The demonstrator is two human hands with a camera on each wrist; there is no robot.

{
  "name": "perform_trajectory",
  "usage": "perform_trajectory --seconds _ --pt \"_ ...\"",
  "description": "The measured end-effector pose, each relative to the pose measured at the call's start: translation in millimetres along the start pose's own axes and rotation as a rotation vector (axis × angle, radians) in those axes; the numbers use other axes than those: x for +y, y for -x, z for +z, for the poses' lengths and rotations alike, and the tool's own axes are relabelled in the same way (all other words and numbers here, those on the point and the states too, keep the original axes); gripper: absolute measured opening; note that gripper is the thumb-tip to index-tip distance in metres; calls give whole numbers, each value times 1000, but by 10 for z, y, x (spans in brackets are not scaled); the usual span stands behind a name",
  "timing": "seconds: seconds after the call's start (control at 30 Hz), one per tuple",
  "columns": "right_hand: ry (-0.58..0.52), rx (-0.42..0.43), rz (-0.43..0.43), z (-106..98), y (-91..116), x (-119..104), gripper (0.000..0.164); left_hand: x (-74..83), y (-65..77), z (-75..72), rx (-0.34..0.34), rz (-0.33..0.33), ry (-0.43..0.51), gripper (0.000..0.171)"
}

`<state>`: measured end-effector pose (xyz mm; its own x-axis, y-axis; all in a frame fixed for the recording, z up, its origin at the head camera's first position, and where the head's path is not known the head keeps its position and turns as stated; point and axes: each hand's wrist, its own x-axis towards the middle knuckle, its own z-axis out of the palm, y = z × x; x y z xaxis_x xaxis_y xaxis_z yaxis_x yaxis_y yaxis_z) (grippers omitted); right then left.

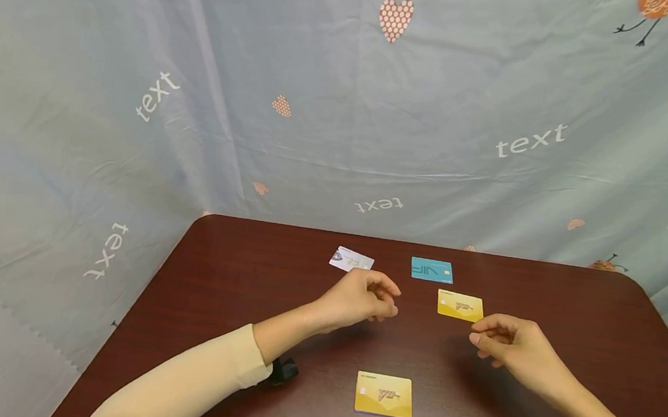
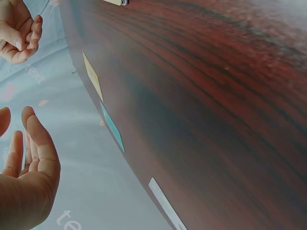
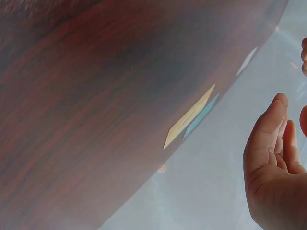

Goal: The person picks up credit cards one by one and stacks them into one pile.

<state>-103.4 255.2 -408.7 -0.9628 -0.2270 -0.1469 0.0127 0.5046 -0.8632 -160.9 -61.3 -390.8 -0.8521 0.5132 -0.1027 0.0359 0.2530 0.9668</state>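
Note:
My left hand [image 1: 358, 297] hovers over the table with its fingers loosely bent and nothing in them. Just behind it lies a white card [image 1: 352, 259], its near edge partly covered by the hand in the head view. My right hand [image 1: 516, 352] is also raised and holds nothing. Its fingertips appear beside the corner of a gold card [image 1: 460, 306]; in the right wrist view this gold card [image 3: 189, 117] lies flat, apart from the hand [image 3: 273, 167]. A teal card [image 1: 432, 270] lies behind the gold one. Nearer me rests another gold card [image 1: 384, 394] with a purple edge beneath.
The dark reddish-brown table [image 1: 242, 280] has rounded far corners. A light blue printed cloth [image 1: 341, 135] hangs behind it and along the left side. Dark wrist straps [image 1: 284, 371] sit under both forearms.

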Motion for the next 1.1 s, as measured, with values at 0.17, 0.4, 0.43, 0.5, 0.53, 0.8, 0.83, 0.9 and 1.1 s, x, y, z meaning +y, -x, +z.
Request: perform_trajectory --seconds 0.17,0.4,0.43,0.5,0.53,0.8,0.83,0.9,1.1 --pt "20 24 10 -69 -16 24 38 2 -70 25 8 9 -2 26" --pt "37 42 23 -138 -43 71 45 -49 -171 77 24 21 -23 34" --pt "39 45 21 -149 -50 82 46 -56 -187 88 26 27 -30 35" --pt "41 51 18 -176 -65 101 47 -68 -223 111 27 39 -42 37" --pt "42 55 16 -193 -72 112 48 -70 -242 125 27 44 -49 38" --pt "66 50 -15 -320 -135 181 60 -75 -382 226 21 45 -91 43" --pt "67 49 -20 -329 -144 187 61 -74 -402 236 22 43 -95 43" --pt "73 44 -33 -351 -167 206 64 -75 -442 254 27 37 -102 43" --pt "89 40 -39 -400 -263 292 68 -90 -575 315 20 -3 -91 50"
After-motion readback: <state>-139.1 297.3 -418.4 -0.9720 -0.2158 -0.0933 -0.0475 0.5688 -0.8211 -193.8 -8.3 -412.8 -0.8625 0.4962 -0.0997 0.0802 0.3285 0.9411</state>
